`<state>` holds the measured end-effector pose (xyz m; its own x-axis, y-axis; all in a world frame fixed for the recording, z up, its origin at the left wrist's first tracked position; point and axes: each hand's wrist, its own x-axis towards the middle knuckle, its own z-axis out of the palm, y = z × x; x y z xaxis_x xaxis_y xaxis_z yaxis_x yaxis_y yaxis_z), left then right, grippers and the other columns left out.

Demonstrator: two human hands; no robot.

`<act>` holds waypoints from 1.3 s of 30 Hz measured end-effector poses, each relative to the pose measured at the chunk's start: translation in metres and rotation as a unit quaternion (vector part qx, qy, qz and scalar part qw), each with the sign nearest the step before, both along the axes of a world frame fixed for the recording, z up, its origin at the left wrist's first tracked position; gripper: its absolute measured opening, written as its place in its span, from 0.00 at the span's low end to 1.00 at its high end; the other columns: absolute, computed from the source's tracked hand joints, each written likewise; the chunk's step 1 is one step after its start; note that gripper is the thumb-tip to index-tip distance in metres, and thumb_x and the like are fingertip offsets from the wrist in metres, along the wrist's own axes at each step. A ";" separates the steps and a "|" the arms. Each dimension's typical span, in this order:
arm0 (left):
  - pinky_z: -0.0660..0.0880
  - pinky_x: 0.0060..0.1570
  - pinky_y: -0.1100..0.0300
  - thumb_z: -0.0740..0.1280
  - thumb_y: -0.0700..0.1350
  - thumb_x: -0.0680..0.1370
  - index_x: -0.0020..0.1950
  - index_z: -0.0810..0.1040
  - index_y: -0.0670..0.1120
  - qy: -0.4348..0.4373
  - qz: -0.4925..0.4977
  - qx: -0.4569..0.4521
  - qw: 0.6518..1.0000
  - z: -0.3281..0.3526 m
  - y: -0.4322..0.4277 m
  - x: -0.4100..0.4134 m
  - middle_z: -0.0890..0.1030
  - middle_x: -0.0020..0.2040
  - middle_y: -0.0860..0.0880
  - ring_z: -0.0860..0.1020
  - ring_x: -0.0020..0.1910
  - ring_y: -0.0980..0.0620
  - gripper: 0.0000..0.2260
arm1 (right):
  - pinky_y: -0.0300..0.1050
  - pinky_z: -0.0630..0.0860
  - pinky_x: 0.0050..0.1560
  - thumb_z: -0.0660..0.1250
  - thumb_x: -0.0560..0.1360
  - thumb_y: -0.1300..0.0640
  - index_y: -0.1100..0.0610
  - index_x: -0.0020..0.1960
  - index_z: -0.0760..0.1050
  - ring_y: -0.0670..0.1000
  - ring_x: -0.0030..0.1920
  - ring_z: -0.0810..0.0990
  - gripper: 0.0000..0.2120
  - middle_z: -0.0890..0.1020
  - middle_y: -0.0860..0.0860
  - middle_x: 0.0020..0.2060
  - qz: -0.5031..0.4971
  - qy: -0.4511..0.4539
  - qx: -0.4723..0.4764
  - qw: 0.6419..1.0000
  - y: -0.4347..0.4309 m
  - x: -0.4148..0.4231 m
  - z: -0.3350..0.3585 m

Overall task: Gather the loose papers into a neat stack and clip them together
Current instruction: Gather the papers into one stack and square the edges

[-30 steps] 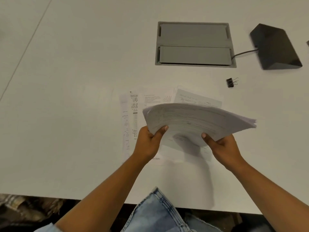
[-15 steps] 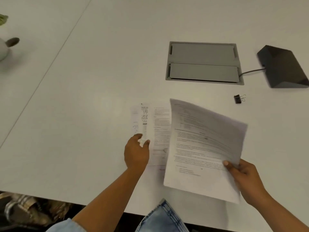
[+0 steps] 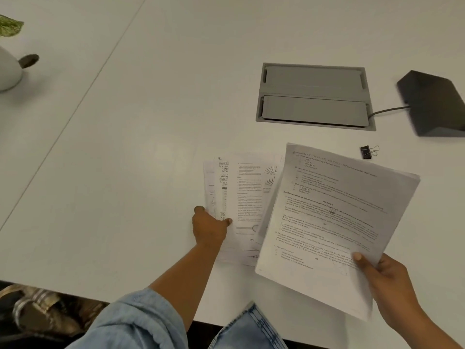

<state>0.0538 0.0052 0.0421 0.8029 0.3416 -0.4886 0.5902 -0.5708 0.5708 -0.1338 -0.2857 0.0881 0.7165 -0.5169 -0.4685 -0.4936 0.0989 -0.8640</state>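
Observation:
My right hand (image 3: 386,280) grips a stack of printed sheets (image 3: 327,222) by its lower right corner, holding it tilted above the white table (image 3: 125,172). To its left, a few loose papers (image 3: 241,192) lie fanned out flat on the table, partly hidden under the held stack. My left hand (image 3: 210,226) rests on their left edge, fingers curled at the paper's rim. A small black binder clip (image 3: 367,152) lies on the table beyond the held stack's upper right corner, apart from both hands.
A grey cable hatch (image 3: 314,95) is set into the table behind the papers. A dark wedge-shaped device (image 3: 435,104) with a cord stands at the far right. A white plant pot (image 3: 7,69) sits at the far left. The table's front edge runs just below my forearms.
My left hand let go of the stack and came down onto the loose papers on the table. My right hand now holds the stack alone, turned face up and shifted right.

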 end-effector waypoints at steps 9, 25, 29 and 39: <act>0.80 0.44 0.52 0.71 0.40 0.76 0.38 0.76 0.41 -0.053 0.055 -0.086 0.993 -0.006 0.007 0.005 0.81 0.38 0.45 0.79 0.37 0.45 0.09 | 0.55 0.79 0.53 0.76 0.51 0.28 0.56 0.53 0.82 0.55 0.48 0.86 0.40 0.88 0.50 0.47 0.009 -0.008 0.013 1.000 0.004 0.003 0.004; 0.79 0.53 0.53 0.69 0.37 0.77 0.62 0.76 0.39 -0.030 0.035 -0.209 0.977 0.001 0.007 0.000 0.82 0.57 0.43 0.81 0.51 0.46 0.13 | 0.50 0.79 0.50 0.74 0.67 0.42 0.56 0.53 0.82 0.57 0.50 0.86 0.22 0.88 0.45 0.44 -0.002 -0.026 0.007 1.000 0.009 0.000 0.007; 0.78 0.55 0.50 0.69 0.39 0.78 0.64 0.76 0.38 0.042 0.007 -0.224 0.974 0.004 0.007 -0.001 0.81 0.59 0.41 0.79 0.53 0.43 0.15 | 0.51 0.79 0.52 0.75 0.63 0.39 0.55 0.53 0.81 0.57 0.50 0.86 0.25 0.88 0.46 0.46 0.009 -0.023 0.013 1.000 0.011 0.000 0.014; 0.74 0.41 0.61 0.65 0.42 0.80 0.45 0.83 0.42 -0.136 -0.093 -0.075 0.983 0.040 0.054 0.005 0.84 0.41 0.46 0.80 0.38 0.48 0.09 | 0.53 0.80 0.52 0.76 0.46 0.26 0.54 0.53 0.82 0.54 0.48 0.87 0.44 0.88 0.50 0.48 0.000 -0.014 0.012 1.000 0.010 -0.001 0.026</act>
